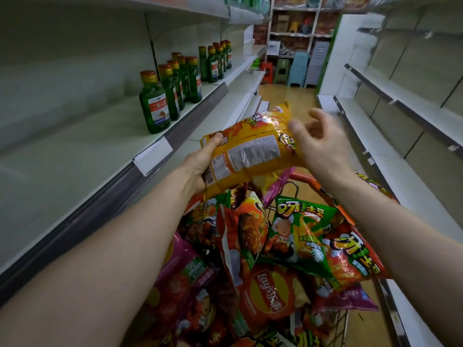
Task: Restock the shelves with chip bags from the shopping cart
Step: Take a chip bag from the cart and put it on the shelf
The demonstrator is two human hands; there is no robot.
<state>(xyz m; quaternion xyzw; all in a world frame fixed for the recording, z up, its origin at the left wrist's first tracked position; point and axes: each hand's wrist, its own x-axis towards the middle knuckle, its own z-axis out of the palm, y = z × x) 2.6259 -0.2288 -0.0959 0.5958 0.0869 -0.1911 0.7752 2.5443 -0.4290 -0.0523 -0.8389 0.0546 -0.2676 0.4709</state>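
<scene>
Early in the restock, judging by the heaped shopping cart [308,177]: yellow chip bag [250,146] held just above the pile, beside the bare left shelf [75,151]. Gripped at its near end by the left hand [200,166], thumb pressed on top. Right hand [318,139] at the far end, fingers [323,116] loosely curled and blurred, apparently holding nothing. Glossy foil, puffed with air, printed back panel facing up; likely slippery and easily crushed. Best carried lightly, turned front-out, then stood upright on the open shelf short of the green bottles [155,101].
</scene>
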